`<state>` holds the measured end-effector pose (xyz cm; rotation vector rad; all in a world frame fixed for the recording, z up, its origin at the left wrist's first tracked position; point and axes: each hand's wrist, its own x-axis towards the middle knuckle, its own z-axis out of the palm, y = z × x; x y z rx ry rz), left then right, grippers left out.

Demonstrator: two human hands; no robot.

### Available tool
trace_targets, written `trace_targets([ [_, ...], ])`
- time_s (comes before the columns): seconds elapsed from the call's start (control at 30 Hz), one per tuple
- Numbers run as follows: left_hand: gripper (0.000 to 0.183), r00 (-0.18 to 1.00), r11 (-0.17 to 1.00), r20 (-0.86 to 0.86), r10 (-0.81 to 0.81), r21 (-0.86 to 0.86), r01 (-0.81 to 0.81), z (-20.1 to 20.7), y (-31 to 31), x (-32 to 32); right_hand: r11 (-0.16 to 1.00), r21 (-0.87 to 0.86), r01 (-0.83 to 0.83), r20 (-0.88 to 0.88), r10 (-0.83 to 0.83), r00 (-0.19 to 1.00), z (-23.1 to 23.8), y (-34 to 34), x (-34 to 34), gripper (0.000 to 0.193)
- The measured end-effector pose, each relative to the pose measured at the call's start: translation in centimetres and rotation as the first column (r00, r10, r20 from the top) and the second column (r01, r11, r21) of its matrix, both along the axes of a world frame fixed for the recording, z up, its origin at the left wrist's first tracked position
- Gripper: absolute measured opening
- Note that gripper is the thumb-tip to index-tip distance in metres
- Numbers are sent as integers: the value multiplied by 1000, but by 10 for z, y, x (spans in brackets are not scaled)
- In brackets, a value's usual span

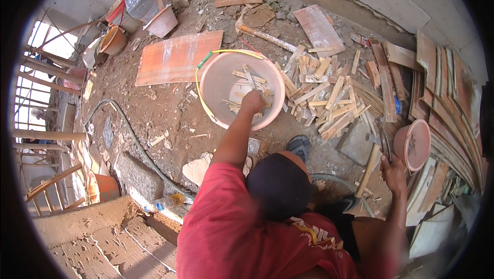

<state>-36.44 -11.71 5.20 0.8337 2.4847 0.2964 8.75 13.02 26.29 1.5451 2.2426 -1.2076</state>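
Observation:
My left hand [252,102] reaches into a large pale pink bucket [217,115] and is closed on a short greyish wooden strip [248,76]. Several more wood pieces lie inside around it. The bucket's handle, wrapped in yellow and green, rests over its left and far rim. On the right, my right hand [393,173] is closed around a dark, narrow tool [384,141]; its exact kind I cannot make out. Just beside that hand stands a small pink bucket [413,145]. A heap of short wood offcuts [334,94] lies right of the large bucket.
Long boards [447,94] lean at the right wall. An orange-brown panel [177,59] lies on the dirt, with a long-handled tool [267,37] beyond. A hose [135,132] curves at left, near a concrete block [136,178]. Buckets [162,22] stand far left.

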Motion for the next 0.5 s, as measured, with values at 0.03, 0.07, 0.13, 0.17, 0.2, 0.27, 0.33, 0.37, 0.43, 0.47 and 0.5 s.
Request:
trace_targets([
  [0.03,29,998,991,-24,63,119,-59,-6,-14,-6,1000,-17,-12,-8,12,1000,1,0,0,37],
  [0.07,29,991,965,-43,125,238,-111,-8,-26,-13,999,-33,-23,-18,23,1000,1,0,0,37],
  [0.13,32,972,843,111,207,484,-234,10,-43,-21,999,-34,-9,-71,6,997,3,-4,3,36],
  [0.17,33,954,750,191,231,589,-300,23,-48,-21,999,-32,-6,-101,2,995,4,-5,3,36],
  [0.2,34,916,667,314,249,630,-397,45,-46,-15,999,-53,10,-112,-16,994,8,-7,3,36],
  [0.27,35,805,479,543,239,655,-584,97,-47,1,995,-97,33,-137,-46,989,17,-10,0,37],
  [0.33,37,760,406,627,174,657,-635,114,-58,-1,994,-112,6,-180,-26,983,12,-9,6,37],
  [0.37,37,738,369,659,142,657,-658,124,-65,-2,992,-122,-13,-207,-13,978,10,-9,7,38],
  [0.43,34,616,199,788,23,600,-775,160,-58,13,990,-126,-58,-228,28,973,13,-11,11,39],
  [0.47,32,553,119,831,-52,555,-823,176,-56,19,989,-125,-80,-243,48,969,16,-12,12,40],
  [0.5,31,523,108,844,-118,535,-838,185,-56,21,990,-115,-83,-242,53,969,19,-14,13,40],
])
